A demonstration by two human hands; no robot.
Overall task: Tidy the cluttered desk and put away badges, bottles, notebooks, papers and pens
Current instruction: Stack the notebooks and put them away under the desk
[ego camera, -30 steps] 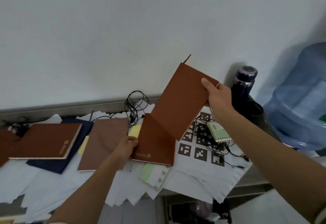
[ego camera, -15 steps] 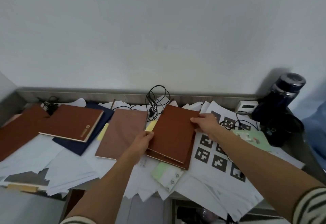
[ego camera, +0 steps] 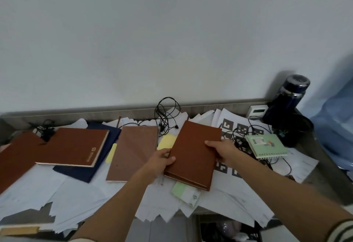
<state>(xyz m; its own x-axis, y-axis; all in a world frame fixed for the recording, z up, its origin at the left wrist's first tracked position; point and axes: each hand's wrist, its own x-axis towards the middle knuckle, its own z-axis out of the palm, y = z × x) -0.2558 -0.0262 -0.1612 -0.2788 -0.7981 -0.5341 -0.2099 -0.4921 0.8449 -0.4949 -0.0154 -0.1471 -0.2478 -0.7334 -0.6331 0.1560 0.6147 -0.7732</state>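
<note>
Notebook [ego camera: 193,154] down now (previously aloft)

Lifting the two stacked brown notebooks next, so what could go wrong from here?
The two stacked brown hardcover notebooks are gripped only at their side edges by the left hand and right hand; the lower might slip out.
The loose white papers beneath overhang the desk edge and could slide off.
The tangled black cables just behind might snag.

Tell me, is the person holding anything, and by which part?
Yes: a brown notebook, held with both hands. The left hand holds its left edge, the right hand its right edge.
</note>
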